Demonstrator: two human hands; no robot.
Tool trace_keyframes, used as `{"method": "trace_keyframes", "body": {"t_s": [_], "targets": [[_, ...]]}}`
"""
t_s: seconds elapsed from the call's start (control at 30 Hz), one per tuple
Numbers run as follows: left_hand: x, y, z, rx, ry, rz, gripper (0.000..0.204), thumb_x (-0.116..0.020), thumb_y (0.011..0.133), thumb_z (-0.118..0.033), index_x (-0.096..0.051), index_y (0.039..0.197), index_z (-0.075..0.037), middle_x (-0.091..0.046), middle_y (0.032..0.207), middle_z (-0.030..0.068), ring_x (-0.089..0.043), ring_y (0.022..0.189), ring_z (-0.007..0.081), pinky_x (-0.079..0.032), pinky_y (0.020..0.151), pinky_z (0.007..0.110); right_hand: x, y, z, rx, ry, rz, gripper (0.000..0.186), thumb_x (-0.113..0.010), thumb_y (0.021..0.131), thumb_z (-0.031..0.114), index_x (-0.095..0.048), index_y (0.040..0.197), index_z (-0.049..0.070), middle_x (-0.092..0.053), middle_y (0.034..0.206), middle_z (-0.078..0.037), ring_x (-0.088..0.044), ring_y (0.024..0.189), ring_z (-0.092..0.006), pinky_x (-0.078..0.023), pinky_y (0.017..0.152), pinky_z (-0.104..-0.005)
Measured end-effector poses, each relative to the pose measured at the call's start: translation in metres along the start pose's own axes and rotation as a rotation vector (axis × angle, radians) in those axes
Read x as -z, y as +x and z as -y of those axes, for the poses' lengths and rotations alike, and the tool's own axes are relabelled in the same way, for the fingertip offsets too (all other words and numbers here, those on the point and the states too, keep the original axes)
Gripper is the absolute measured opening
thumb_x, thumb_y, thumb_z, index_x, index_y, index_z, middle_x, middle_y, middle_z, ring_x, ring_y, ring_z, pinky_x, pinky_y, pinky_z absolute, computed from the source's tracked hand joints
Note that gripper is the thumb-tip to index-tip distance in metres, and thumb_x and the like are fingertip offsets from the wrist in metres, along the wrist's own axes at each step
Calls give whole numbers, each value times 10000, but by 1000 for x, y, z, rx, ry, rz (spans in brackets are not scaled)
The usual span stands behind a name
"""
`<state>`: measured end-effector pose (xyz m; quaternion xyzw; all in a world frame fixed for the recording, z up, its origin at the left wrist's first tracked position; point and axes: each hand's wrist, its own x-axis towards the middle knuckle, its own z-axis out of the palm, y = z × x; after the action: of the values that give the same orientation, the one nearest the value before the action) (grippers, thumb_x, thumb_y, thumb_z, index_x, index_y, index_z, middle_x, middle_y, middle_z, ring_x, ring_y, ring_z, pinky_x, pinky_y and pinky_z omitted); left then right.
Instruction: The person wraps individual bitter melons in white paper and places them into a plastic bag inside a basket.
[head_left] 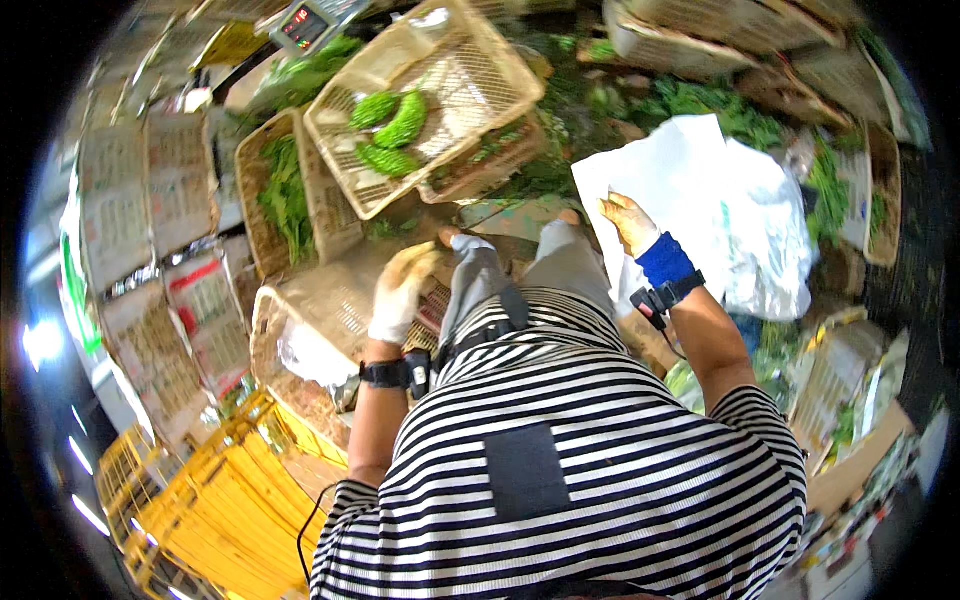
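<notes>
My right hand (630, 224), in a pale glove with a blue cuff, is closed on the left part of a white sheet (660, 165); I cannot tell whether it is paper or plastic. Beside the sheet, a crumpled white plastic bag (770, 240) hangs to the right. My left hand (398, 288), also gloved, hovers to the left of my legs with its fingers loosely bent and nothing visible in them. Beyond it, three green bitter melons (402, 122) lie in a beige plastic crate (480, 95) that sits tilted at the top.
Left of the melon crate, another crate (330, 225) holds leafy greens (287, 195). Stacked cartons (175, 190) line the left side. A yellow plastic crate (230, 500) stands at lower left. A scale display (305, 27) shows at the top. Loose greens (720, 110) lie at upper right.
</notes>
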<state>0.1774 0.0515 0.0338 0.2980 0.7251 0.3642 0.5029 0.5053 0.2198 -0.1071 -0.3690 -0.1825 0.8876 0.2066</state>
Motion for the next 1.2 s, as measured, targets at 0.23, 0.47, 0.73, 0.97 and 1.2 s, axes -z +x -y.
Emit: {"method": "trace_keyframes", "body": {"t_s": [0.23,0.47,0.73,0.97,1.2], "targets": [[1,1,-23,150,-892,402,904,-696,758,-287,-110,1430,-144,-290,1405,133,-335,1263,261,-276,1035,435,-224,110,-55,-96,12,233,211,-590,858,169,-561,1030,50,-609,833,-9,-578,689,-113,-493,618,-250],[70,-24,64,212,-832,-551,220,-538,774,-14,-580,990,3,-609,883,65,-591,788,180,-484,701,281,-342,156,-142,-470,-354,452,213,-596,860,186,-573,1011,38,-629,882,-57,-591,738,-130,-484,653,-274],[174,-88,145,284,-971,-965,313,-423,748,5,-510,1046,-33,-579,912,95,-587,806,226,-502,690,342,-258,382,-146,170,-1107,-334,675,-745,702,228,-422,1278,90,-516,1196,-182,-543,1025,-280,-456,839,-370],[221,-94,126,156,-977,-1033,270,-534,861,-71,-495,1127,-50,-562,1025,44,-549,911,167,-462,814,324,-325,407,-154,-606,-1960,-287,978,-685,760,269,37,1417,335,-319,1375,-186,-544,1044,-307,-495,805,-408],[251,-94,142,279,-895,-966,191,-533,884,-129,-562,1017,5,-595,966,47,-557,865,138,-459,775,272,-322,405,-160,-456,-2069,-329,873,-640,778,182,-64,1421,313,-384,1294,-189,-578,967,-317,-517,751,-382]]}}
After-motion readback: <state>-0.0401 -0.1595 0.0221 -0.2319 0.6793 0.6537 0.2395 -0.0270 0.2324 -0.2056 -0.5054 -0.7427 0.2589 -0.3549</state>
